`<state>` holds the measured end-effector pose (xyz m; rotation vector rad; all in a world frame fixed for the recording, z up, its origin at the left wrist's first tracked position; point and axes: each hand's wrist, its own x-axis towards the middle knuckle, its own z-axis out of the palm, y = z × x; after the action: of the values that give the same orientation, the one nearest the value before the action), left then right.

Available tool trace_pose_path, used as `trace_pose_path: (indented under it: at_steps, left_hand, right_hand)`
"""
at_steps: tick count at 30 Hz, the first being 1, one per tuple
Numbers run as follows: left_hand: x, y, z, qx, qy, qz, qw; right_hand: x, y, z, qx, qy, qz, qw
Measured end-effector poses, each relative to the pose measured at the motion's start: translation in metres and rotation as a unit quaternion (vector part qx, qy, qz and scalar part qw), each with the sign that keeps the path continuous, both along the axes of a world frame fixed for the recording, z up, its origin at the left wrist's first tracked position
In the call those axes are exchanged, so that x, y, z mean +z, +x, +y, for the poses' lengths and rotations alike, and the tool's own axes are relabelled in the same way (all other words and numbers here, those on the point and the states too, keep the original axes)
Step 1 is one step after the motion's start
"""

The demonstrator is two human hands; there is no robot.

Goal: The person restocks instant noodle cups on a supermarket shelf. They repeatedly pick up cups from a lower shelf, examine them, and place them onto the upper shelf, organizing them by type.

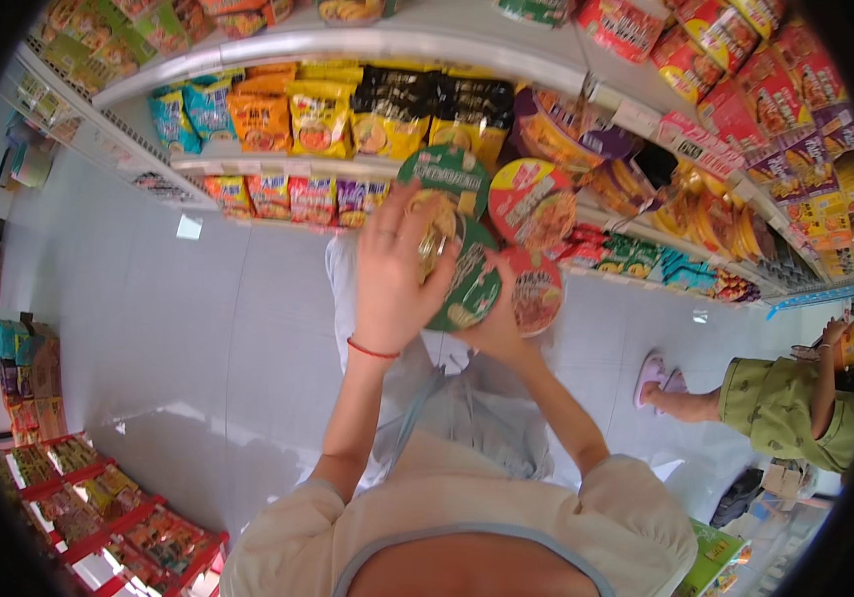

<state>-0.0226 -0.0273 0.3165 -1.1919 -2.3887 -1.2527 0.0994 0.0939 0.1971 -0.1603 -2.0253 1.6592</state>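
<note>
In front of my body is a cluster of instant noodle tubs with round printed lids. My left hand is spread over the two green tubs, its fingers on the upper green tub and its thumb at the lower green tub. From the right side, my right hand grips the lower green tub at its edge. Close against the green ones are an upper red tub and a lower red tub. The fingers of my right hand are partly hidden, so its contact with the lower red tub cannot be told.
Ahead stands a shop shelf of bagged noodles, with more tubs above. A person in green clothes stands at the right. A red rack of packets is at lower left. Grey tiled floor lies below.
</note>
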Motion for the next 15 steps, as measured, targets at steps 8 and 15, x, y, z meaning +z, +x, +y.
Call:
trace_pose_path:
  at_steps: [8,15]
  left_hand:
    - [-0.02,0.023,0.027,0.072,-0.206,0.128,0.968]
    - [-0.015,0.022,0.019,0.07,-0.199,0.123,0.97]
  right_hand:
    - [0.05,0.006,0.015,0.078,0.047,-0.037,0.995]
    - [0.115,-0.002,0.082,0.048,0.234,0.0,0.971]
